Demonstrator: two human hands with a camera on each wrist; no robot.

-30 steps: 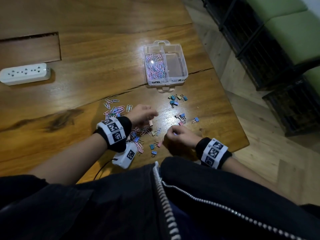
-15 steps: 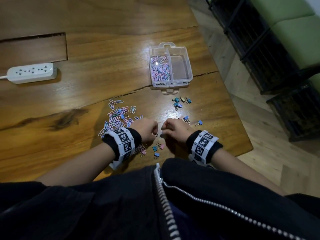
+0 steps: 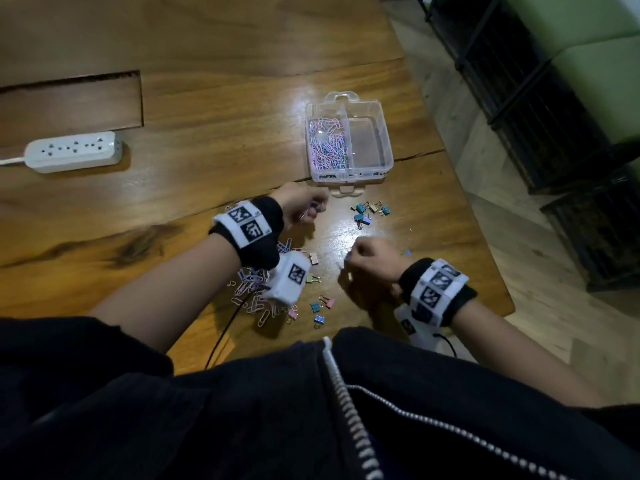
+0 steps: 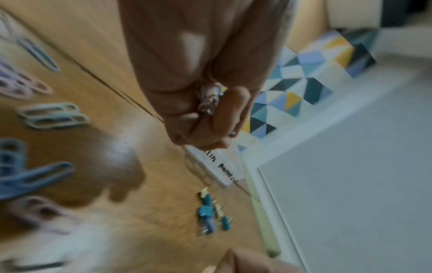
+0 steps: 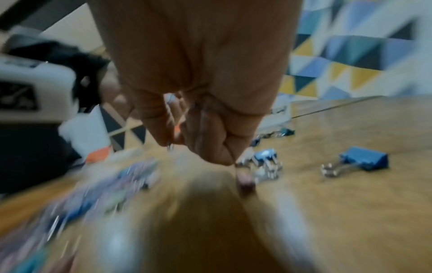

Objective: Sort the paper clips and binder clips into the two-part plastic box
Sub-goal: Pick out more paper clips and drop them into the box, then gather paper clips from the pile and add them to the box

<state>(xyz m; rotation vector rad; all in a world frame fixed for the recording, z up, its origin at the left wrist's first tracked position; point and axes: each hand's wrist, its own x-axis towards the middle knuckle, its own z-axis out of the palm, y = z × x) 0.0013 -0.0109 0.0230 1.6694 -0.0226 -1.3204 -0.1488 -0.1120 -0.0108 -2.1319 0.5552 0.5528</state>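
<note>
The clear two-part plastic box point(image 3: 385, 157) stands mid-table; its left half holds pastel paper clips point(image 3: 327, 145) and its right half looks bare. My left hand point(image 3: 306, 206) hovers just in front of the box's left corner, fingers curled round a small bunch of paper clips point(image 4: 209, 99). My right hand point(image 3: 372, 256) is a loose fist low over the table, with thin clip wire point(image 5: 170, 129) showing between its fingers. Loose paper clips point(image 3: 254, 289) lie under my left wrist. Binder clips point(image 3: 367, 212) lie in front of the box, and more binder clips point(image 3: 319, 308) lie nearer me.
A white power strip point(image 3: 74, 151) lies at the far left of the wooden table point(image 3: 207, 109). The table's right edge point(image 3: 485, 237) drops to the floor close to my right hand. A blue binder clip point(image 5: 364, 160) sits right of that hand.
My left hand has lifted from the pile and moved forward to the box with paper clips in it. My right hand has stayed low and drifted slightly right.
</note>
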